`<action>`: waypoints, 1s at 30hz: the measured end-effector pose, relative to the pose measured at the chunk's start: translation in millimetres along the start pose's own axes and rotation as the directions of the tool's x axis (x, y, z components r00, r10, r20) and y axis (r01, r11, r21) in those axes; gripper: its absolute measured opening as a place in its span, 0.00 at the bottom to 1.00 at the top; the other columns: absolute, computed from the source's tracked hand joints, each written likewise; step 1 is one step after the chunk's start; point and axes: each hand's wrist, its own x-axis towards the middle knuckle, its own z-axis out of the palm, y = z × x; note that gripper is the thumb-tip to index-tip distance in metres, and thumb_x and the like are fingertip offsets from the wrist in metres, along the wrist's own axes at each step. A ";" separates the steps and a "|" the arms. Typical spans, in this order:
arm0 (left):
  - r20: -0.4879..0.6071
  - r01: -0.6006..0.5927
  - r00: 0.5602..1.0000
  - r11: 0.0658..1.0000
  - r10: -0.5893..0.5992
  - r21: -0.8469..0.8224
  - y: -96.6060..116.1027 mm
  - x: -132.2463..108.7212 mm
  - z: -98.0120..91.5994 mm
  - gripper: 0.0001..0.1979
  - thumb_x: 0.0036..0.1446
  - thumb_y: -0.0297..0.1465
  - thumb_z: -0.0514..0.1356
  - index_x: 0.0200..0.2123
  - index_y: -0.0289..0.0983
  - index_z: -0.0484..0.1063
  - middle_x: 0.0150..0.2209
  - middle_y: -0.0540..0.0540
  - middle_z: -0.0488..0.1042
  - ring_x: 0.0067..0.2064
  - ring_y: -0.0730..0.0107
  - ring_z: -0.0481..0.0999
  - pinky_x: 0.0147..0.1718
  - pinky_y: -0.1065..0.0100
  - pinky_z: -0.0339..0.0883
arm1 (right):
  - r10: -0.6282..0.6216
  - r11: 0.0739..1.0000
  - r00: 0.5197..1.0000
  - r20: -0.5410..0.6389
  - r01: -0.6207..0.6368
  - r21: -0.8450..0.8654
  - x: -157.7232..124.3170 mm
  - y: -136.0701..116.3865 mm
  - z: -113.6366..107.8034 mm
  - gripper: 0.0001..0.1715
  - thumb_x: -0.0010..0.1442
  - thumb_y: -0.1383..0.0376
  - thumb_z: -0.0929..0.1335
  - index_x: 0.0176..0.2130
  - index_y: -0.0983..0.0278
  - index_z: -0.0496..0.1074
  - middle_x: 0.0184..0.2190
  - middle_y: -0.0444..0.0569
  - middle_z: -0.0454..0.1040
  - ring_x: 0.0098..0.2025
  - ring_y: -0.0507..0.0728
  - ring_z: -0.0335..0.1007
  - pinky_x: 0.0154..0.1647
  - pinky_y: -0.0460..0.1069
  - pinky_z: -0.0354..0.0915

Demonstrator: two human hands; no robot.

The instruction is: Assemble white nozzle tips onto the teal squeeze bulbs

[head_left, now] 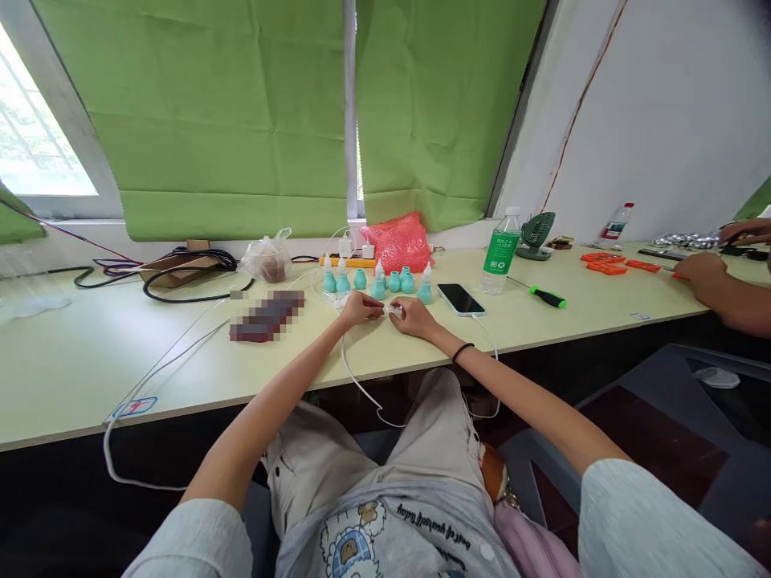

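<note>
My left hand (361,308) and my right hand (415,318) meet over the table near its front edge. Pinched between the fingertips of both is a small clear plastic piece (393,310), too small to make out in detail. Just beyond them stands a loose row of small teal squeeze bulbs (394,282). Some bulbs carry a pointed translucent tip (427,271), while others have bare open tops. A few small clear pieces (338,300) lie left of my left hand, partly hidden by it.
Right of my hands lie a phone (461,299) on a cable, a water bottle (500,253), a screwdriver (547,296) and a small fan (536,235). Behind the bulbs are a power strip (361,262) and red bubble wrap (398,243). A co-worker's hand (699,271) is far right.
</note>
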 end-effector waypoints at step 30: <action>-0.016 -0.145 0.988 0.961 0.153 0.235 2.8 -3.6 1.5 0.07 0.39 0.28 0.62 0.25 0.31 0.73 0.18 0.48 0.71 0.17 0.81 0.62 0.16 0.76 0.55 | -0.061 0.978 0.998 0.027 0.054 0.202 1.0 1.9 -0.1 0.10 0.51 0.68 0.63 0.36 0.67 0.68 0.29 0.48 0.71 0.27 0.51 0.63 0.29 0.46 0.58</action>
